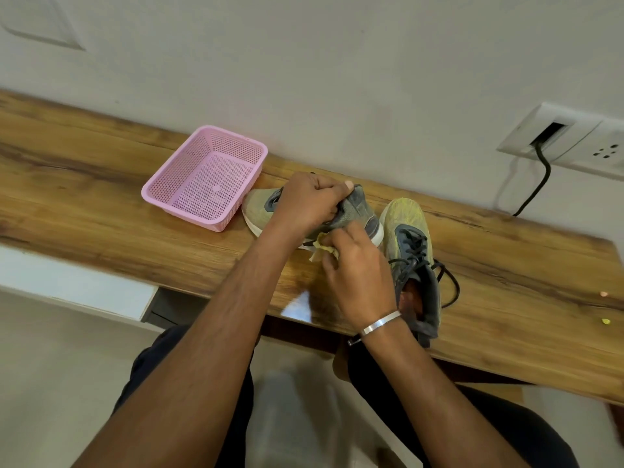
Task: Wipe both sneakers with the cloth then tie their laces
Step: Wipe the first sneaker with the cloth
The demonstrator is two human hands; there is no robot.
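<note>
Two hands busy: your left hand (309, 201) grips sneaker (358, 214) heel; right hand (358, 275) pinches cloth (320, 246) against its side. No readable writing.

A home room, by the look of it: a wood-grain table (101, 184) set against a plain painted wall (337, 62), a wall socket (567, 140) above the table, a pink plastic basket (206, 177) on it.

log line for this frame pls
step: wiping first sneaker | left hand: grips its heel | right hand: presses cloth on its side | second sneaker: untied, on table | basket: untouched
</note>
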